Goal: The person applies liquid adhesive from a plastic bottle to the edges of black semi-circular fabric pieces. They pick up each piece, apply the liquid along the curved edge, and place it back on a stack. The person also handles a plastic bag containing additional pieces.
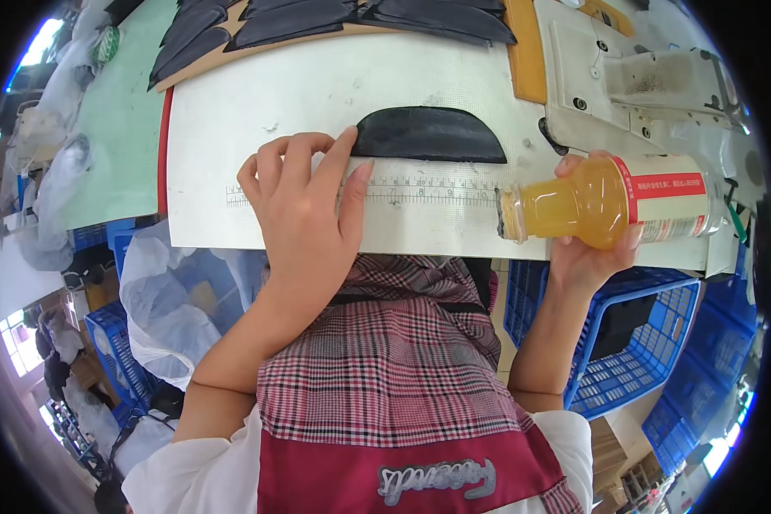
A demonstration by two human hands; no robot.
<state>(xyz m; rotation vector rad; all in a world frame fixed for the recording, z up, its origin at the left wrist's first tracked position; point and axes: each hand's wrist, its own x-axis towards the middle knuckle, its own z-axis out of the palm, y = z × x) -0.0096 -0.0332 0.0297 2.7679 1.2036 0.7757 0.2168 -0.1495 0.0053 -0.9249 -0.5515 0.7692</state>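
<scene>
A black half-moon piece (431, 135), flat side toward me, lies on the white worktop. My left hand (308, 193) rests at its left end, index fingertip touching the tip, thumb below it and the fingers apart. In my right hand (595, 248) is a bottle (595, 201) of yellow liquid with a red and cream label. The bottle is tipped on its side, and its neck points left above the worktop's printed ruler. A pale, dark-edged applicator tip or stopper (512, 214) is at its mouth.
Several more black pieces (300, 21) lie overlapped on a tan board at the far side. A sewing machine (651, 77) stands at the right. Below the worktop's edge are a blue crate (634, 343) and a clear plastic bag (171, 300). A green table (124, 154) adjoins on the left.
</scene>
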